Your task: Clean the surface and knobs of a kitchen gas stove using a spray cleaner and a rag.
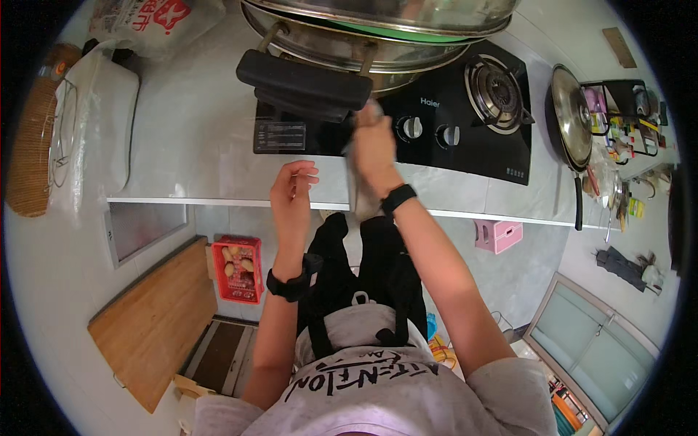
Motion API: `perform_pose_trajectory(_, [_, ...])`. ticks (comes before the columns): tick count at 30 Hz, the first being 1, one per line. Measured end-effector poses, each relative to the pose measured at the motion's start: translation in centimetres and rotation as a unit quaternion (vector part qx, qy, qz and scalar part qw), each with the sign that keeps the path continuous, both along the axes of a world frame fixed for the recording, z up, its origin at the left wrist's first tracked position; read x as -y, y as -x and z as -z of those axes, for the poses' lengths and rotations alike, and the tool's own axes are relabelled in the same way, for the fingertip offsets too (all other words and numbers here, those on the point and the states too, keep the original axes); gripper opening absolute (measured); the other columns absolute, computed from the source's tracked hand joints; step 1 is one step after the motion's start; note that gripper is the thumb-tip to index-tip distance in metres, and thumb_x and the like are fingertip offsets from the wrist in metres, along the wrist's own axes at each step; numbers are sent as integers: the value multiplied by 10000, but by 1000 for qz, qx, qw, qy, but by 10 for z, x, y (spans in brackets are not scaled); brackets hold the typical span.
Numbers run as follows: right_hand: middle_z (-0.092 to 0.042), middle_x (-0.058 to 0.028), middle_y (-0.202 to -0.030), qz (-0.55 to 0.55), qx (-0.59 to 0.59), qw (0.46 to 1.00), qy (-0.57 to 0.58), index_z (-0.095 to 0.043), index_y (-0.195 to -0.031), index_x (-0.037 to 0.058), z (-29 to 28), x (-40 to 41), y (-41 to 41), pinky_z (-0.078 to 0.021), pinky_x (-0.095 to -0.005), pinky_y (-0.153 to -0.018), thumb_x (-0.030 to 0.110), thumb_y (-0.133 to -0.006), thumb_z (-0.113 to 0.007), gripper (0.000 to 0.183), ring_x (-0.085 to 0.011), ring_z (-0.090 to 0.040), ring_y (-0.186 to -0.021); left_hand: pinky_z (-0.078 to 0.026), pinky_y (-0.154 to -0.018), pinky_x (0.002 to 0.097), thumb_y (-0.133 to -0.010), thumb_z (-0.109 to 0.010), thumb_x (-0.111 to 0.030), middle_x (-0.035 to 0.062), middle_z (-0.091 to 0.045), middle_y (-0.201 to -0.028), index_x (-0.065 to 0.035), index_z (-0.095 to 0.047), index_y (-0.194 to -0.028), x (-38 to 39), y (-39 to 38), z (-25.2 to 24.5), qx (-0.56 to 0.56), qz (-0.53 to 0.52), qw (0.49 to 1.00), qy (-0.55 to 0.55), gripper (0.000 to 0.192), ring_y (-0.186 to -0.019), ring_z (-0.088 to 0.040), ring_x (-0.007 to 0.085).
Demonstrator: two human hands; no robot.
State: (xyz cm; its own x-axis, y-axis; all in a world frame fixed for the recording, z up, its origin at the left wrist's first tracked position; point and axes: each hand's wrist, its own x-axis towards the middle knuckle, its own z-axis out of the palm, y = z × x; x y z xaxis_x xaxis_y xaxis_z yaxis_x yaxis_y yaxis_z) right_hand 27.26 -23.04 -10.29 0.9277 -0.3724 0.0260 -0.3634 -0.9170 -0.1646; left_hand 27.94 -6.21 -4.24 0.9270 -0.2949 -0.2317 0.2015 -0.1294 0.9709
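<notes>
My right hand (375, 144) grips a greyish cloth (361, 191) against the black glass top of a Haier two-burner gas stove (327, 139). The cloth hangs down toward the counter's front edge. Just beyond my fingers is the black handle (305, 82) of a large steel pot (381, 54) on the left burner. My left hand (293, 185) hovers by the stove's front edge with bent fingers, holding nothing. To the right of my right hand are two control knobs (413, 127) and the bare right burner (493, 92).
A lidded frying pan (570, 117) stands right of the stove, its handle over the counter edge. A plastic-covered white container (103, 114) and a plastic bag (158, 24) occupy the left. Below are a red crate (238, 294), a pink stool (498, 235) and a wooden board (158, 321).
</notes>
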Motion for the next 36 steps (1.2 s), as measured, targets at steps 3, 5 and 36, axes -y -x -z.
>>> perform_pose_trajectory(3, [-509, -169, -1152, 56, 80, 986, 132, -519, -1102, -15, 35, 24, -3, -457, -405, -786, 30, -707, -529, 397, -319, -516, -912, -428, -687, 237, -865, -435, -54, 45, -606, -853, -8, -574, -951, 2, 1, -3, -11, 0, 1000, 7, 170, -753, -558, 117])
perform_pose_trajectory(5, [-487, -230, -1180, 20, -35, 999, 35, -449, -1219, -39, 51, -13, -7, -445, -382, -782, 106, -779, -517, 468, -333, -527, -923, -425, -686, 236, -867, -432, -52, 42, -606, -850, -11, -575, -951, 0, 3, 0, -18, 1, 1000, 12, 170, -749, -557, 114])
perform_pose_trajectory(36, [-580, -149, -868, 49, 158, 952, -258, -566, -1068, 35, -48, 111, 117, -481, -342, -677, 7, -824, -500, 254, -274, -596, -717, -306, -1026, 362, -735, -436, 119, 152, -401, -1302, 15, -379, -1277, 137, 21, 65, 324, 128, 907, -236, 554, -1219, -358, 331])
